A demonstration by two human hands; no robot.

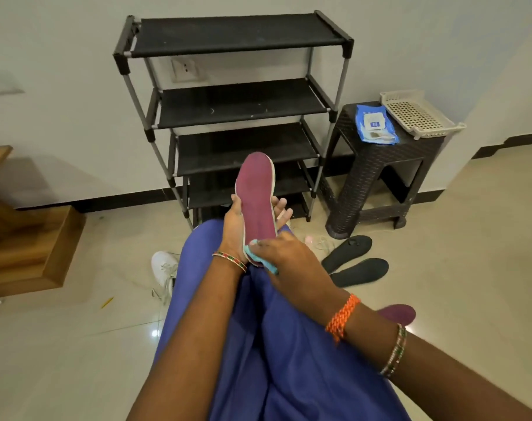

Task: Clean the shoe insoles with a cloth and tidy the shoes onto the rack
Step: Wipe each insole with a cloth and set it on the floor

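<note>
My left hand [234,229] grips a maroon insole [257,196] from behind, holding it upright over my lap with the toe end pointing at the rack. My right hand [284,256] presses a light blue cloth [260,261] against the insole's heel end. A second maroon insole [400,312] lies on the floor to my right, partly hidden by my right forearm. Two black insoles [354,262] lie side by side on the floor beyond it. A white shoe [164,270] rests on the floor left of my knee. The black shoe rack [237,107] stands against the wall with bare shelves.
A dark wicker stool [380,177] right of the rack carries a blue wipes packet [375,124] and a cream plastic basket [419,113]. Wooden furniture [21,238] sits at the left. A yellow pencil-like item [107,302] lies on the tiled floor.
</note>
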